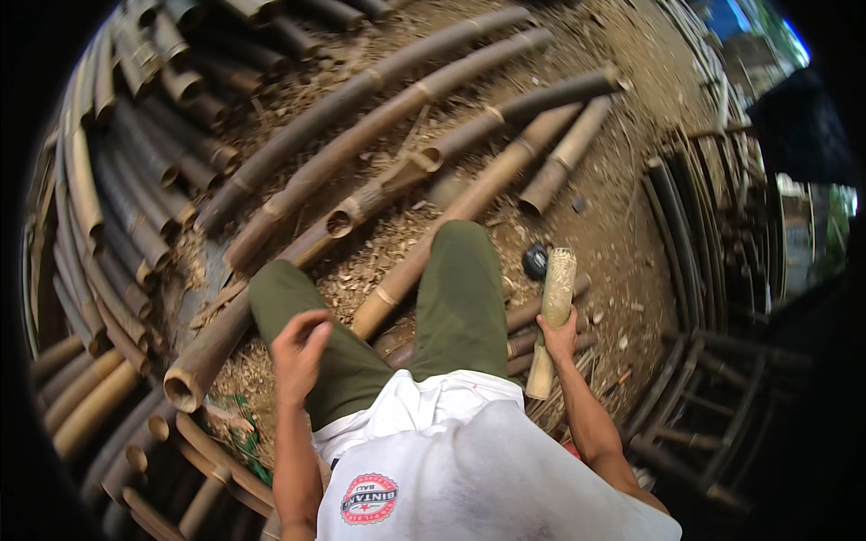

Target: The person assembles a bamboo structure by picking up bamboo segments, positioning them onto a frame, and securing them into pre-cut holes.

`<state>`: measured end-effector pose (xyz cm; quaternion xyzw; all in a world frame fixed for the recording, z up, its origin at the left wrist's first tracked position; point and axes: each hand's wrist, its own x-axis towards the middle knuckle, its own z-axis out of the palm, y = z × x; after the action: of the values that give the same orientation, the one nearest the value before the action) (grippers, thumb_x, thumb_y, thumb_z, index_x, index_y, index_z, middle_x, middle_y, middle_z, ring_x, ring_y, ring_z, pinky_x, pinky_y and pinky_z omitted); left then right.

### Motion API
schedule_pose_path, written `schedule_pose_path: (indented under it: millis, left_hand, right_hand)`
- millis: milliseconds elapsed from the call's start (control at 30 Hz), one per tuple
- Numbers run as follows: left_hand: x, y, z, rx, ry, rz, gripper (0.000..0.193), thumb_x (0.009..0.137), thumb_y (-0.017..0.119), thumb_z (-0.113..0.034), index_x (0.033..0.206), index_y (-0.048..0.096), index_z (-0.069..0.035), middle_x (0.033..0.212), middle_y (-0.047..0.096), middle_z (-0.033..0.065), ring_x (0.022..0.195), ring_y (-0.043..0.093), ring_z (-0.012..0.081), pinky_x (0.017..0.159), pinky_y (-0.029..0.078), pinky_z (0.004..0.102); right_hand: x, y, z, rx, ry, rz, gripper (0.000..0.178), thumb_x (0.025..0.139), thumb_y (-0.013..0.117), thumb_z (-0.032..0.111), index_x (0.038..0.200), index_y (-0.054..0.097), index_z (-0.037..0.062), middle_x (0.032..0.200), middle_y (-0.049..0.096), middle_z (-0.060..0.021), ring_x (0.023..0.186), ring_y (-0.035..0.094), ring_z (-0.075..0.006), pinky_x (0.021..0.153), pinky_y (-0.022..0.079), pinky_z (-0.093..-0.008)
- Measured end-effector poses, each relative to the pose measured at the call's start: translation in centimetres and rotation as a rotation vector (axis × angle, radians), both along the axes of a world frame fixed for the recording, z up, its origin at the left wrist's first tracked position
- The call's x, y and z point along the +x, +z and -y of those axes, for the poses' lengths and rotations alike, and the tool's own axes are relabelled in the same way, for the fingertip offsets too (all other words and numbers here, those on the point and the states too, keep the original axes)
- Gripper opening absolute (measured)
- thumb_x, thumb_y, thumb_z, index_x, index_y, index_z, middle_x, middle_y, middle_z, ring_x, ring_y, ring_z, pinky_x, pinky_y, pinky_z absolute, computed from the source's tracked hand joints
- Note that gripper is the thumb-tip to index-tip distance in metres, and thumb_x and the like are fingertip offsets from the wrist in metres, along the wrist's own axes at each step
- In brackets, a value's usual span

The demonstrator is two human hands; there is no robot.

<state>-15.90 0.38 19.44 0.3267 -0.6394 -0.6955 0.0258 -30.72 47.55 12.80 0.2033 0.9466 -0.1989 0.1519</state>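
Head view looks down on a yard floor of long bamboo poles [379,108] lying side by side over a litter of chips and shavings [379,252], with stacked darker poles [126,198] curving along the left and a frame of bamboo slats [695,361] on the right. The person sits or crouches over them in green trousers [460,298] and a white shirt [469,451].

The right hand [559,335] is clamped around a short, pale bamboo section [552,316], held upright beside the right knee, its frayed top end up. The left hand [298,347] holds nothing, fingers loosely curled, resting on the left thigh. A small dark round object [535,261] lies on the ground just beside the section.

As a judgement: the round poles could roll underfoot, and the frayed, splintery end could cut the bare palm if the grip slides.
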Motion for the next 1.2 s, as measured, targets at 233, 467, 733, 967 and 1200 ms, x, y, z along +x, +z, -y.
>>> schedule_pose_path:
  millis: [233, 467, 733, 967, 1200]
  left_hand:
    - [0.4, 3.1, 2.4, -0.105, 0.013, -0.005, 0.021, 0.097, 0.064, -0.013, 0.109, 0.064, 0.003, 0.103, 0.066, 0.0057, 0.095, 0.062, 0.0121, 0.089, 0.049, 0.0276]
    - [-5.2, 7.0, -0.5, -0.362, -0.36, -0.072, 0.021, 0.097, 0.064, -0.014, 0.111, 0.065, 0.002, 0.103, 0.066, 0.0038, 0.097, 0.06, 0.0115, 0.088, 0.047, 0.0257]
    - [-3.0, 7.0, -2.3, -0.358, -0.498, 0.078, 0.023, 0.096, 0.067, -0.016, 0.111, 0.064, 0.001, 0.101, 0.065, 0.0016, 0.092, 0.057, 0.0079, 0.084, 0.044, 0.0222]
    - [-2.5, 7.1, -3.0, -0.335, -0.554, 0.109, 0.026, 0.095, 0.068, -0.019, 0.112, 0.064, 0.0, 0.102, 0.067, 0.0022, 0.094, 0.058, 0.0083, 0.084, 0.046, 0.0231]
    - [-1.0, 4.7, -0.6, -0.315, -0.422, 0.048, 0.026, 0.095, 0.068, -0.02, 0.109, 0.065, 0.001, 0.1, 0.067, 0.0021, 0.093, 0.058, 0.0083, 0.083, 0.046, 0.0229]
  right_hand:
    - [1.7, -6.2, -5.2, -0.157, -0.664, -0.074, 0.105, 0.079, 0.08, 0.039, 0.155, 0.015, 0.0046, 0.151, 0.036, -0.0253, 0.137, 0.04, -0.0398, 0.112, 0.035, -0.0458]
    - [-4.1, -7.8, -5.0, -0.148, -0.752, -0.186, 0.1, 0.083, 0.075, 0.034, 0.156, 0.013, 0.0065, 0.155, 0.024, -0.0259, 0.143, 0.025, -0.0441, 0.115, 0.029, -0.0525]
    - [-1.5, -9.9, -0.6, -0.149, 0.049, -0.184, 0.056, 0.092, 0.063, 0.021, 0.14, 0.042, 0.0006, 0.134, 0.052, -0.029, 0.129, 0.048, -0.0405, 0.108, 0.038, -0.0524]
    - [-5.6, -13.0, 4.2, -0.335, -0.074, 0.22, 0.053, 0.08, 0.076, 0.041, 0.109, 0.067, -0.0026, 0.104, 0.07, -0.0227, 0.1, 0.067, -0.0357, 0.088, 0.051, -0.0422]
    - [-10.6, -8.1, -5.7, -0.487, -0.39, -0.399, 0.039, 0.086, 0.075, 0.034, 0.102, 0.07, -0.0007, 0.097, 0.071, -0.0115, 0.088, 0.062, -0.0175, 0.078, 0.048, -0.0338]
